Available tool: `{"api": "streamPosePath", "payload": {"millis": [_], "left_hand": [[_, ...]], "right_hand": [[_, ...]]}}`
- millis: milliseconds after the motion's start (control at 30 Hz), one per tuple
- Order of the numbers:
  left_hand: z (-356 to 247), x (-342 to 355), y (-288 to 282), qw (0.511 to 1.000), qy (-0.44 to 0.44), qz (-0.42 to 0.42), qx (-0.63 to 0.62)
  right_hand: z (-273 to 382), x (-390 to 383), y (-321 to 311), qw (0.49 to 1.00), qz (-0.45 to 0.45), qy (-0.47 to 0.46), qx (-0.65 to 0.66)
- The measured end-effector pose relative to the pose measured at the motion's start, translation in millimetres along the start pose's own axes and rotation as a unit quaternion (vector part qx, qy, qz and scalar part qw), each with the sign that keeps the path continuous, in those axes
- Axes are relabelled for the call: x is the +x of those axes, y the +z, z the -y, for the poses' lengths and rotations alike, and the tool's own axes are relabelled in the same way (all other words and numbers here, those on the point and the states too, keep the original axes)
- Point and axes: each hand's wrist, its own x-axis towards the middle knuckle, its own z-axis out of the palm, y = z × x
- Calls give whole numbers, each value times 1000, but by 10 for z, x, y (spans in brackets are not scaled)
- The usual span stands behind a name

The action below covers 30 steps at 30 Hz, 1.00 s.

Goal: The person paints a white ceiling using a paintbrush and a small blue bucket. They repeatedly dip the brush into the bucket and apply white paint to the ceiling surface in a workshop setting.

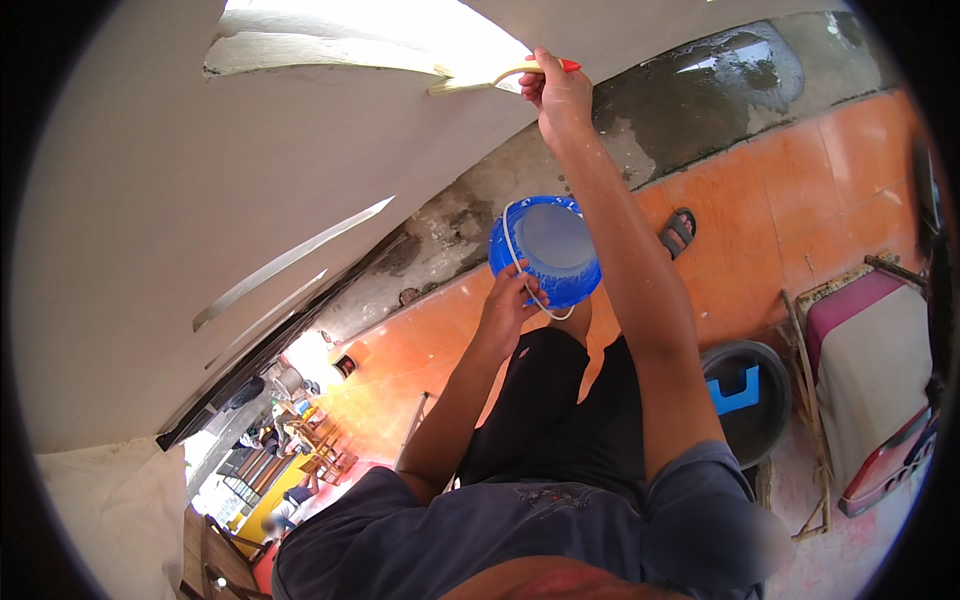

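Observation:
Raised up and forward, my right hand (563, 98) is closed round the handle of a paintbrush (462, 84) with pale bristles and a red handle end. Its bristles point left and meet the lower edge of a bright opening in the pale wall (300, 160); whether they press on it I cannot tell. Lower down, my left hand (508, 303) grips the white carrying handle of a blue bucket (578, 284) at its near side. Greyish, cloudy liquid lies inside the bucket, and white smears mark its rim.
Orange tiles (740, 230) cover the floor, with a wet concrete strip (680, 125) along the wall. A sandalled foot (679, 232) stands right of the bucket. At right are a dark tub (755, 430) holding a blue piece and a padded chair (865, 370). Wooden furniture (325, 450) stands lower left.

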Motion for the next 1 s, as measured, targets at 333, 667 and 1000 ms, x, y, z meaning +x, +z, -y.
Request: {"api": "streamPosePath", "payload": {"millis": [333, 667, 1000], "left_hand": [[6, 1, 31, 1000, -1, 9, -8], [-41, -20, 121, 1000, -3, 20, -8], [31, 1, 141, 1000, 2, 9, -5]], "right_hand": [[198, -77, 82, 883, 110, -261, -374], [306, -269, 295, 988, 132, -10, 86], [424, -329, 257, 882, 76, -308, -349]]}}
